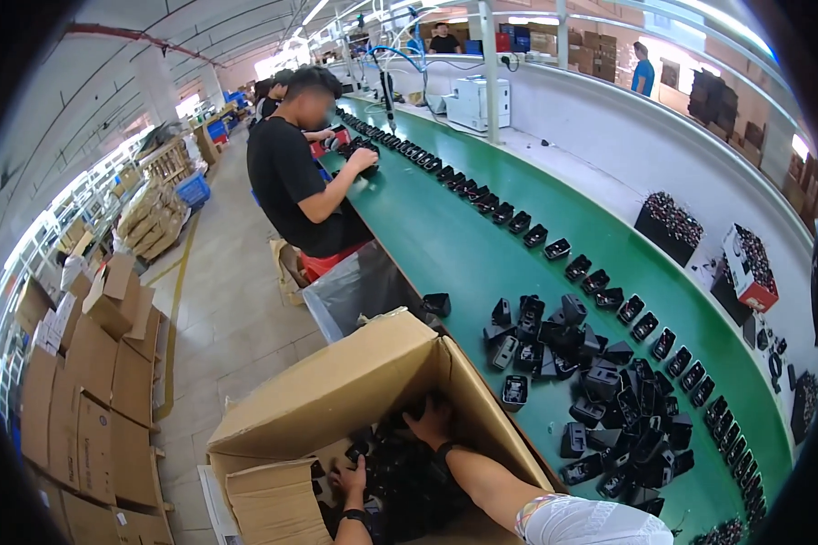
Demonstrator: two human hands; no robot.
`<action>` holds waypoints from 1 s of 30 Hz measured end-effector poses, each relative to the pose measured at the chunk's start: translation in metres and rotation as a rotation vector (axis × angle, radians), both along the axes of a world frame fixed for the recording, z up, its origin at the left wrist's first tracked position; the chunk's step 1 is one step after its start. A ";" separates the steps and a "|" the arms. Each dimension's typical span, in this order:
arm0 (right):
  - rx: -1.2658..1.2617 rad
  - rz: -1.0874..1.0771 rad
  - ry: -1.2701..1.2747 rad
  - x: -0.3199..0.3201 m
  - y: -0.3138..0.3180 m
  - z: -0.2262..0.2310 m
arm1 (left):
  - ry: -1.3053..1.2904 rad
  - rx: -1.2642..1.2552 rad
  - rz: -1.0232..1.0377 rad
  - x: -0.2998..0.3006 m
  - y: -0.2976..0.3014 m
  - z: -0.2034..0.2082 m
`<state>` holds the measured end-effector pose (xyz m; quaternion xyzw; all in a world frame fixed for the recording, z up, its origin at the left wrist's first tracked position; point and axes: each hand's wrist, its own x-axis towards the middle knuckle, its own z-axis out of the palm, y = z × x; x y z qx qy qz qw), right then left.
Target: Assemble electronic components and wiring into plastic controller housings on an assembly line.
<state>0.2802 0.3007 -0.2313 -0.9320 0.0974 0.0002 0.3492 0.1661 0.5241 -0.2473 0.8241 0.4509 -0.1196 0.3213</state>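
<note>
A large open cardboard box (327, 372) stands in front of me, with a heap of black plastic housings (400, 495) inside. Both of my hands reach down into it. Toward the box's left side, my left hand (350, 477) has its thumb and fingers curled about a black plastic housing (358, 449). My right hand (432, 423) is deeper, near the far right corner, closed around another dark housing in shadow. Its fingertips are partly hidden. Beside the box, a loose pile of black housings (600, 381) lies on the green work surface (482, 272).
One long row of black housings (558, 248) runs along the green surface. Bins of small parts (669, 221) stand on the ledge at right. A co-worker in black (286, 163) sits farther up the line. Stacked cartons (91, 409) occupy the left.
</note>
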 end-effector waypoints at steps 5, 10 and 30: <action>-0.049 -0.096 0.069 0.012 0.008 -0.005 | -0.197 -0.173 -0.040 0.017 0.015 -0.034; 0.323 -0.059 0.068 0.026 0.005 -0.011 | -0.202 -0.773 0.314 0.029 -0.014 0.013; 0.518 0.367 0.202 0.007 0.007 -0.081 | -0.201 -0.284 0.081 0.053 -0.092 -0.002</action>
